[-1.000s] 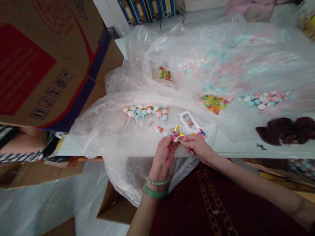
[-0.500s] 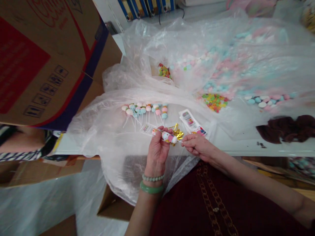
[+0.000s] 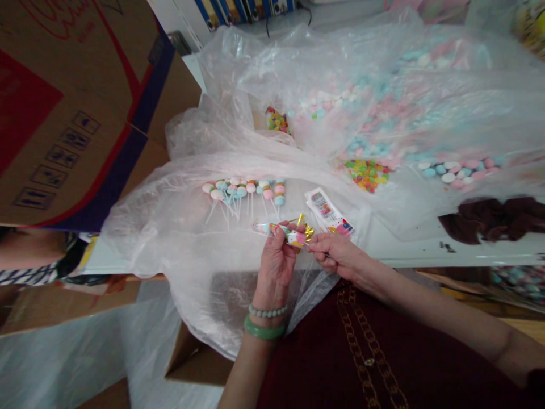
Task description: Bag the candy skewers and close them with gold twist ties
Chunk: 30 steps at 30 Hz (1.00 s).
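My left hand (image 3: 276, 264) grips a wrapped candy stick (image 3: 279, 229) in a clear sleeve, held level just above the plastic sheet. My right hand (image 3: 336, 254) pinches the sleeve's end at the gold twist tie (image 3: 305, 229). Both hands are closed. A row of pastel candy sticks (image 3: 244, 190) lies just beyond my hands. A small stack of printed sleeves (image 3: 327, 210) lies to the right of them.
A large cardboard box (image 3: 72, 108) stands at the left. Clear plastic sheeting (image 3: 179, 227) covers the table; under it are piles of pastel candies (image 3: 455, 170) and colourful small candies (image 3: 366, 173). A dark cloth (image 3: 494, 218) lies at the right. Another person's striped sleeve (image 3: 25, 272) shows at far left.
My left hand has turned the wrapped stick from slanting up-left to nearly level. My right hand stays pinched at the gold tie end. The view has shifted slightly.
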Motion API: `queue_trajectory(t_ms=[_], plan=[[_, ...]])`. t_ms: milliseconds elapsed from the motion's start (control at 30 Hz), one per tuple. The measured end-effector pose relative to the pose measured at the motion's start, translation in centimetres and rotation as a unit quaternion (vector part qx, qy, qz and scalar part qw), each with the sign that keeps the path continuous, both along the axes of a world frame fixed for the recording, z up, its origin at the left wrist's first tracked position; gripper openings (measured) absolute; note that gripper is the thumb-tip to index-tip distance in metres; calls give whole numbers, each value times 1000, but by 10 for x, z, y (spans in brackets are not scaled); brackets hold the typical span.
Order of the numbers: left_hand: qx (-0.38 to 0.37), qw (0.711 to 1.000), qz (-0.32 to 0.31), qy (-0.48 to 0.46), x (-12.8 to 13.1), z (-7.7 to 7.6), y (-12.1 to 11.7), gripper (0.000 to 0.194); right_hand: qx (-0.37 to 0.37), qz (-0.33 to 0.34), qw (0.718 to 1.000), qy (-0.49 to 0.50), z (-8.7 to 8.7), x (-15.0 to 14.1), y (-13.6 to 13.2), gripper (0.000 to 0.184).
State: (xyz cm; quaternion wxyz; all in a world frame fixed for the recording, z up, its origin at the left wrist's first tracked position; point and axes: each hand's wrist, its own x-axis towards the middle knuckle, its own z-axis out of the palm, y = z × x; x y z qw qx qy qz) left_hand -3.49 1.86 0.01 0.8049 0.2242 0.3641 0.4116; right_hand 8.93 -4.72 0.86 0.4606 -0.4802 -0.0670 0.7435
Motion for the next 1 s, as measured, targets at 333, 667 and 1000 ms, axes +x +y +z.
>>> queue_trajectory(t_ms=[333, 667, 1000], plan=[[4, 999, -16, 28, 3, 0, -3, 27, 146, 23, 891, -430, -16, 5, -11, 11], [-48, 994, -90, 41, 4, 0, -13, 23, 302, 115, 723, -610, -6, -11, -12, 36], [-138, 988, -69, -3, 5, -2, -16, 20, 339, 146, 574, -731, -9, -12, -26, 26]])
